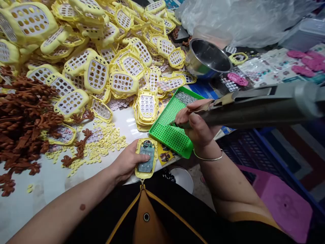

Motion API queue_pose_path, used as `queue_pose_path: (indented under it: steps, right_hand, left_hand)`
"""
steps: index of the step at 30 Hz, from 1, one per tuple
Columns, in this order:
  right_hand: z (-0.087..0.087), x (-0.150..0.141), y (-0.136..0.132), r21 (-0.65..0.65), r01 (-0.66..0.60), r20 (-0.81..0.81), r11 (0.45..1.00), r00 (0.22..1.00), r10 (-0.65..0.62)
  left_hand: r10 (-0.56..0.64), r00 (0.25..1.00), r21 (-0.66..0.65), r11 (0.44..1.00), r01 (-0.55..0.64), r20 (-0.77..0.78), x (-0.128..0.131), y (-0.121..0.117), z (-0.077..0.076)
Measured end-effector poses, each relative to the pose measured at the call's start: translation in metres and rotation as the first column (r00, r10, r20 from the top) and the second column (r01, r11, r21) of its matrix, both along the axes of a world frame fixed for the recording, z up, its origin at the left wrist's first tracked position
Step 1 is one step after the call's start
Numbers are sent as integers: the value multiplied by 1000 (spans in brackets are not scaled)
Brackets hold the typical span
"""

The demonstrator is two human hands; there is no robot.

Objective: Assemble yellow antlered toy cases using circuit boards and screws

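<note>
My left hand (130, 159) grips a yellow toy shell (146, 174) near my lap, thumb pressed on the circuit board (146, 162) inside it. In my right hand (196, 127) is an electric screwdriver (254, 108), its thick body reaching back to the right and its tip pointing left. That tip is over the perforated green tray (186, 154); whether it touches the tray I cannot tell. Small silver screws (185, 98) lie heaped at the tray's far end. Just left of the tray is a stack of yellow shells (146, 105) with white keypads.
Yellow shells (98, 73) pile up across the back. Brown branch-like parts (27, 125) heap at left beside small yellow pieces (101, 145). A metal bowl (210, 56), clear plastic bags (243, 20) and pink parts (313, 61) are at the far right. A pink stool (281, 203) stands below right.
</note>
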State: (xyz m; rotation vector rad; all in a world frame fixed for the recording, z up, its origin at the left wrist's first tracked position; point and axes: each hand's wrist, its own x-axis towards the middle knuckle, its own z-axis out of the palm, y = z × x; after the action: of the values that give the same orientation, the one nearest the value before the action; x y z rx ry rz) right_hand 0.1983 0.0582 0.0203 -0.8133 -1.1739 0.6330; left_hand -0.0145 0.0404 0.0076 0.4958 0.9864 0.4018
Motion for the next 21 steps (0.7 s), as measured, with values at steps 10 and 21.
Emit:
queue_pose_path:
  steps: [10, 21]
  right_hand:
    - [-7, -2, 1, -11, -10, -5, 1000, 1000, 9]
    - [24, -21, -18, 109, 39, -86, 993, 996, -30]
  left_hand:
    - [-7, 1000, -21, 1000, 7, -2, -1, 1, 0]
    - [34, 999, -1, 999, -34, -4, 3, -2, 1]
